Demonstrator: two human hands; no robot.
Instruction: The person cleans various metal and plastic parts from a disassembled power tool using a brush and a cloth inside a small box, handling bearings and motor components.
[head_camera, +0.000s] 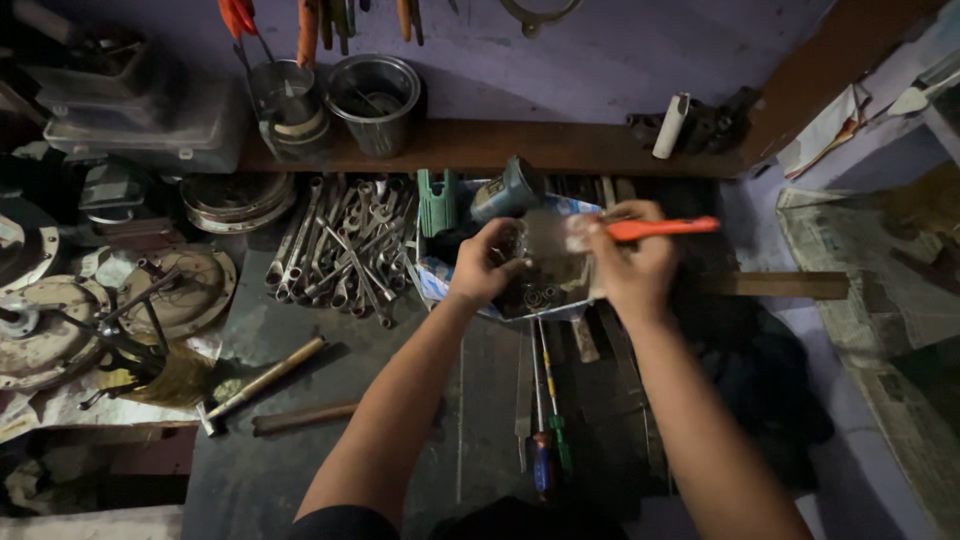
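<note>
A small clear, glassy part, blurred and hard to make out, is held over a shallow tray of small metal rings near the centre of the dark table. It is gripped by the left hand from the 9 o'clock side, with the fingers curled closed around it. The right hand is at 3 o'clock of the part, its fingers closed on a tool with an orange plastic handle; the handle points away toward 3 o'clock, and the working end meets the part, though the tip itself cannot be made out.

At 9 o'clock of the hands a heap of steel spanners is spread on the table. At 11 o'clock of the part a green plastic piece and a grey-blue cylindrical body are set just beside each other. At 6 o'clock, between the forearms, two screwdrivers with red-blue and green handles are laid side by side. A hammer with a wooden handle is laid at 8 o'clock, and round metal discs are seen farther toward 9 o'clock. On the wooden shelf at 12 o'clock two steel cups are stood, and a white cylinder is leaned at 1 o'clock.
</note>
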